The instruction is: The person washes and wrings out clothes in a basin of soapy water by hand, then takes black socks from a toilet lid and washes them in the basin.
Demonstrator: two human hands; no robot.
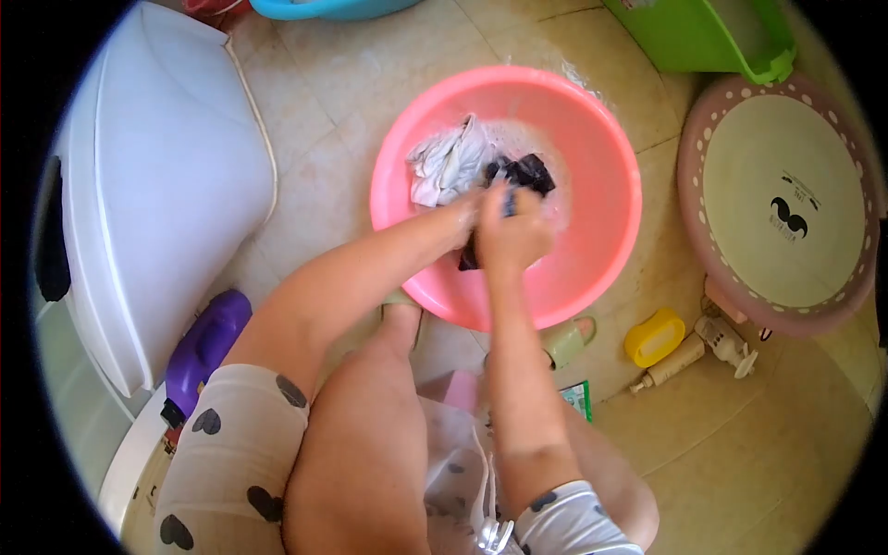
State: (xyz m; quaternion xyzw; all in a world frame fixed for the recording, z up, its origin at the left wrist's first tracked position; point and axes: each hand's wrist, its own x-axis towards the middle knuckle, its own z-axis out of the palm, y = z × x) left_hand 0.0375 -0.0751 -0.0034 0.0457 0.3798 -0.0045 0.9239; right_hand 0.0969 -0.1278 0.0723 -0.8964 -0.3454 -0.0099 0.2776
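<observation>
A pink basin point(617, 185) stands on the floor in front of me with sudsy water in it. Over its middle my right hand point(514, 233) is closed in a fist around a dark cloth point(529, 174), part of which sticks out beyond the knuckles and part hangs below. My left hand point(470, 215) presses close against the right one, closed on the same cloth; its fingers are largely hidden. A small blue patch shows at the right fist, too blurred to name. Beside the hands, a wet white cloth point(448, 165) lies bunched at the basin's left.
A white tub point(176, 129) stands left, near a purple bottle point(208, 347). On the right are a round basin with a moustache print point(786, 199), a green container point(689, 42), a yellow soap dish point(654, 338) and a pump bottle point(726, 344). A blue basin point(324, 7) sits at the top.
</observation>
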